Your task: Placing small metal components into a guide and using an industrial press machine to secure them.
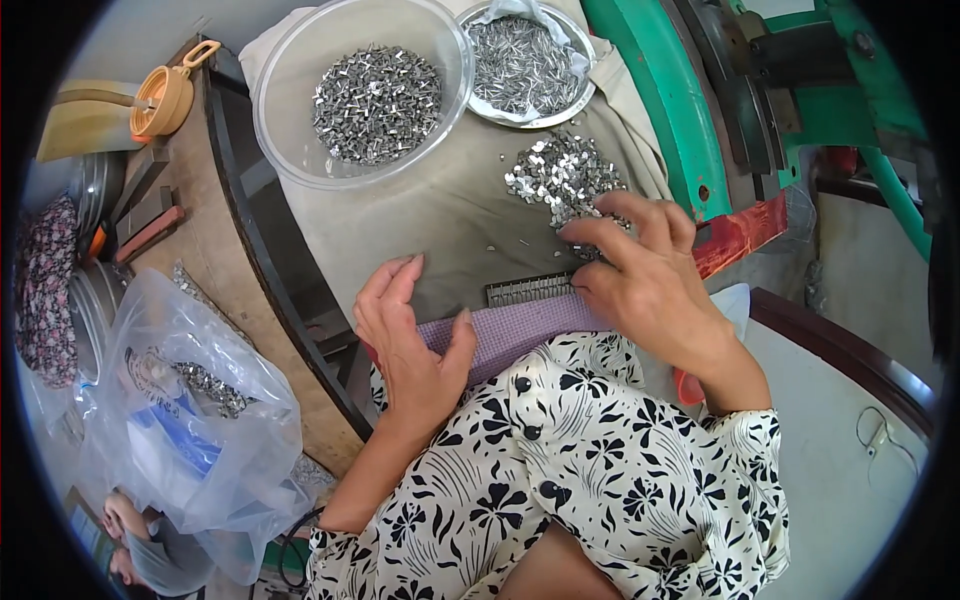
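My left hand (412, 345) rests at the left end of a purple woven pad (510, 333), its thumb spread away from the other fingers and nothing between them. A dark metal strip with a row of small slots or pieces (530, 289) lies along the pad's far edge. My right hand (655, 280) hovers with bent, parted fingers at the near side of a loose pile of small shiny metal pieces (555, 175). Its thumb is by the right end of the strip. No piece is visible in its grasp.
At the back stand a clear plastic bowl (285, 150) of small metal pieces and a round metal bowl (535, 122) of thin metal pins. A green machine (660, 110) borders the right. To the left are a wooden table (205, 235), a clear plastic bag (255, 480) and another person (165, 560).
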A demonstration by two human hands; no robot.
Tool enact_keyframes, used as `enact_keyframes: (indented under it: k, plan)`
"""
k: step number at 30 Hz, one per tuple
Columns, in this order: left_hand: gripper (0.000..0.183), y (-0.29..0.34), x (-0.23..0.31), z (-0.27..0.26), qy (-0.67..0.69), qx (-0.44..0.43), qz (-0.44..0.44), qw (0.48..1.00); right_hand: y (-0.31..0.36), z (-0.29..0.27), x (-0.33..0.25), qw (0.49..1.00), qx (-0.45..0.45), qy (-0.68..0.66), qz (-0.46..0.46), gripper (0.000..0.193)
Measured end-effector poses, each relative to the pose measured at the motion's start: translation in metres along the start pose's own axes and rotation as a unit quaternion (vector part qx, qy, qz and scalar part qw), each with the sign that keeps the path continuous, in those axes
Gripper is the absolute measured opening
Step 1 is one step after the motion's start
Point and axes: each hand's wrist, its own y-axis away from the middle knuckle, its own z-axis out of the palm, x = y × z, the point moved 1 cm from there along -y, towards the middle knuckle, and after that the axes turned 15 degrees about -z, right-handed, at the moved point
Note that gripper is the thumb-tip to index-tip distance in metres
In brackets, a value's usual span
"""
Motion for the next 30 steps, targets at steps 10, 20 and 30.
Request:
enact_keyframes:
  k: [10,20,30]
  plan:
    - [0.072,-0.003,-0.001,-0.002,-0.001,-0.002,0.015,1.0,-0.011,0.008,0.002,1.0,-0.012,-0.013,0.006,0.01]
    - [0.065,-0.002,0.0,-0.003,-0.01,-0.012,0.001,1.0,0.0,0.003,0.04,0.945,0.085,-0.301,0.092,0.012]
    - [0.045,0.0,0.003,-0.001,-0.067,-0.041,0.015,0.997,0.019,0.016,0.04,0.815,0.201,-0.472,0.271,0.01]
